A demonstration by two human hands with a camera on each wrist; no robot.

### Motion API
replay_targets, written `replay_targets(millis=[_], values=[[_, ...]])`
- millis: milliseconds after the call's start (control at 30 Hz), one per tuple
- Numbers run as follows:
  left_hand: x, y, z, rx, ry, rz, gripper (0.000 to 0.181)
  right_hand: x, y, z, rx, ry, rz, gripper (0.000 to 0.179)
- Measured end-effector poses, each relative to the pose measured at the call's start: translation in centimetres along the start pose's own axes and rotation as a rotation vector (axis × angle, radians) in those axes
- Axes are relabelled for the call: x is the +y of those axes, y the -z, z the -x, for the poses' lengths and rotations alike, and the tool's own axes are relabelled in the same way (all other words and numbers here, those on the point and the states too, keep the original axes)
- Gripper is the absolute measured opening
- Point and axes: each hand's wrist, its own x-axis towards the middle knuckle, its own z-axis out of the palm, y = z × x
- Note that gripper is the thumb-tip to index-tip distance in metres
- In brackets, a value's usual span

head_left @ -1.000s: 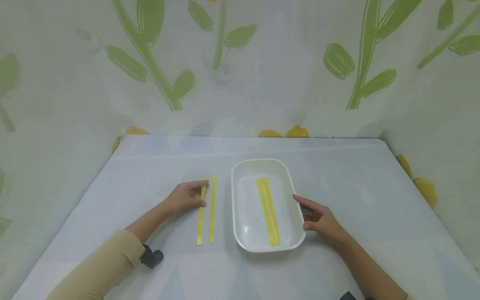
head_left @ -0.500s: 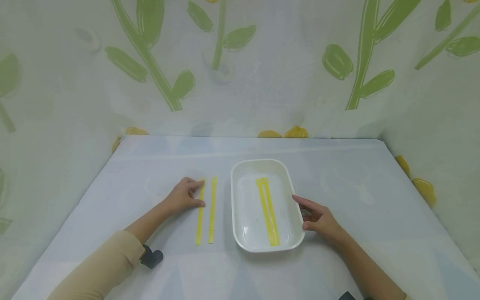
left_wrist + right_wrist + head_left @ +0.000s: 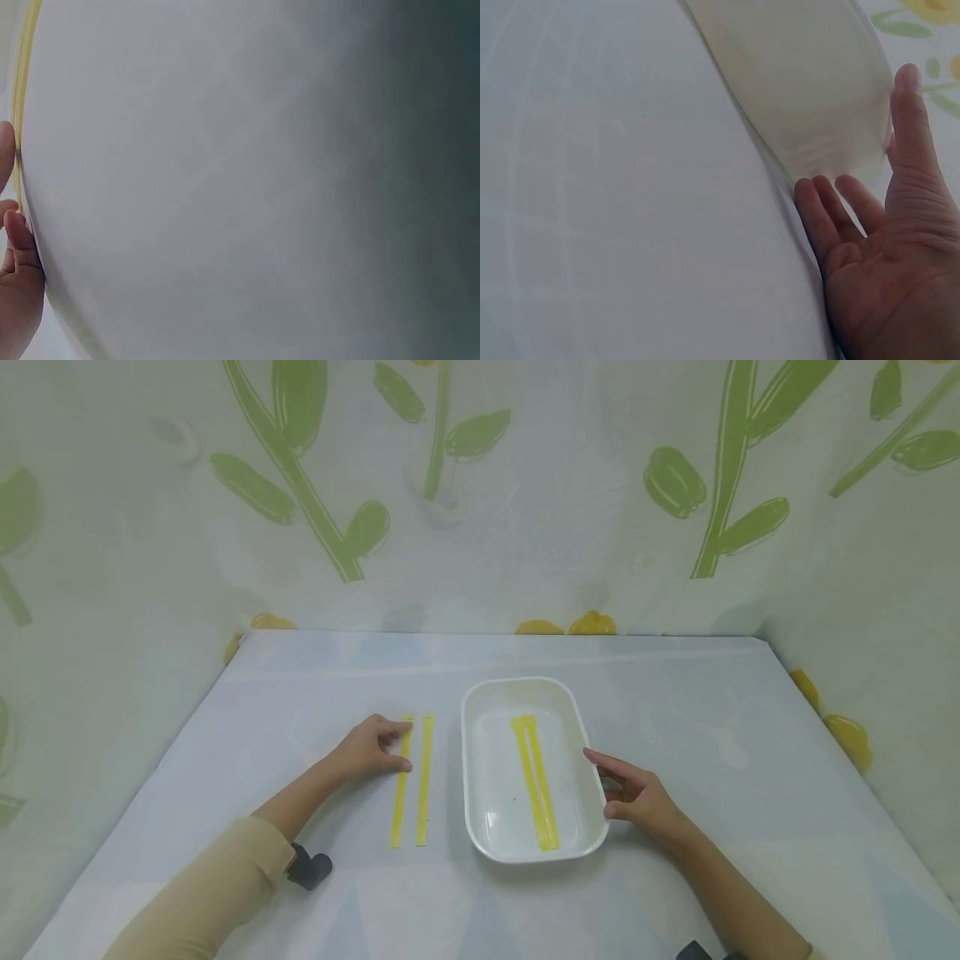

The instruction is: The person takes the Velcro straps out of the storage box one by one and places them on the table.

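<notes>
Two flat yellow strips lie side by side on the table, each with a small slot at its far end. In the head view my left hand rests on the left strip, thumb and index finger spread apart along it. The right strip lies just beside these fingertips. Two more yellow strips lie close together inside a white rectangular tray. My right hand touches the tray's right side with extended fingertips. The right wrist view shows the thumb up by the rim and the other fingers against the outer wall.
The table has a pale cloth cover, and a curtain printed with green leaves stands behind it and at both sides. A black wrist camera sits at the left sleeve.
The left strip has shifted very slightly, its near end a little to the left. My left index finger has drawn back slightly with it. The right hand and tray stay put.
</notes>
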Motion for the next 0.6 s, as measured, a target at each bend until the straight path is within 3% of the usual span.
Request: replay_targets(millis=[300, 467, 600], values=[[0.8, 1.1, -0.4, -0.042, 0.060, 0.170, 0.071, 0.1, 0.0, 0.0, -0.008, -0.002, -0.007, 0.071], [2.1, 2.1, -0.8, -0.073, 0.039, 0.287, 0.069, 0.1, 0.0, -0.1, -0.003, -0.006, -0.006, 0.070], [3.4, 2.7, -1.7, -0.094, 0.003, 0.322, 0.066, 0.0, -0.1, 0.0, 0.001, -0.012, -0.012, 0.070]])
